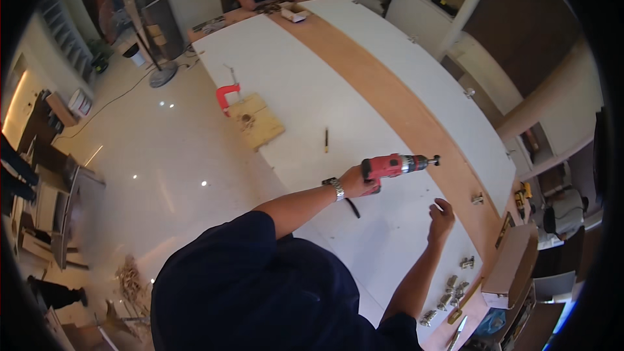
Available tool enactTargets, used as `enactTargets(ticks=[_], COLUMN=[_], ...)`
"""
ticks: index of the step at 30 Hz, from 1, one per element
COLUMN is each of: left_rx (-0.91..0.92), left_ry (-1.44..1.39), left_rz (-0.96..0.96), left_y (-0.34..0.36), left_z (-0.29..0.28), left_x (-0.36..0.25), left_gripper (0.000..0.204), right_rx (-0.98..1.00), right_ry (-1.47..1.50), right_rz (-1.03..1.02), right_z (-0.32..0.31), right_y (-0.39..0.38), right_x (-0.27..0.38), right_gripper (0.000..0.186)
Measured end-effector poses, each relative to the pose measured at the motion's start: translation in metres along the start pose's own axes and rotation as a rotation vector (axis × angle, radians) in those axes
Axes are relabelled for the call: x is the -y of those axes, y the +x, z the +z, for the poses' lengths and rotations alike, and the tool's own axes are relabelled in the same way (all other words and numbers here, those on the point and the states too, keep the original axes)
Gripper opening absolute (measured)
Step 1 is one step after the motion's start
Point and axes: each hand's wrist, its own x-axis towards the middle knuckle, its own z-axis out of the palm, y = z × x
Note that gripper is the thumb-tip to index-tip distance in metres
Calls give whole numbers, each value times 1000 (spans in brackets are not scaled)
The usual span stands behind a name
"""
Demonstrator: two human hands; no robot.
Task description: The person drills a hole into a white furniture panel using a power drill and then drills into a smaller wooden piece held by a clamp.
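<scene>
My left hand (354, 184), a metal watch at its wrist, is closed round the grip of a red cordless drill (390, 168). The drill's chuck and round cutting bit point right, over the brown strip between two white panels. Over the near white panel (338, 104), my right hand (441, 221) is loosely curled with fingers apart, and I see nothing in it. Several metal hinges (450, 294) lie at the panel's right near corner, and another hinge (478, 199) sits on the brown strip (383, 97). A pencil-like stick (326, 140) lies left of the drill.
A red clamp (226, 96) and a yellowish wooden block (260, 123) are at the panel's left edge. A co-worker's hands (247, 2) are at the far end, near a small open box (295, 12). A cardboard box (511, 266) stands right; a pedestal fan (162, 75) stands left.
</scene>
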Motion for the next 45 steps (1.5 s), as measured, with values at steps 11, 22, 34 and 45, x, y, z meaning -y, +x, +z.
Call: enactTargets(ticks=[11, 22, 34, 45], left_rx=[-46, -1007, -465, -388], left_ry=[-185, 277, -663, -535], left_rz=[-29, -9, -163, -178], left_y=[-35, -193, -155, -160], left_z=[-28, -293, -376, -403], left_x=[4, 210, 306, 289], left_gripper=[42, 31, 33, 35], right_rx=[301, 693, 514, 586], right_ry=[401, -43, -909, -983], right_rz=[-85, -316, -694, -657], right_z=[124, 419, 683, 675], right_y=[-102, -107, -113, -110], right_x=[151, 236, 261, 274], right_gripper=[6, 31, 39, 30])
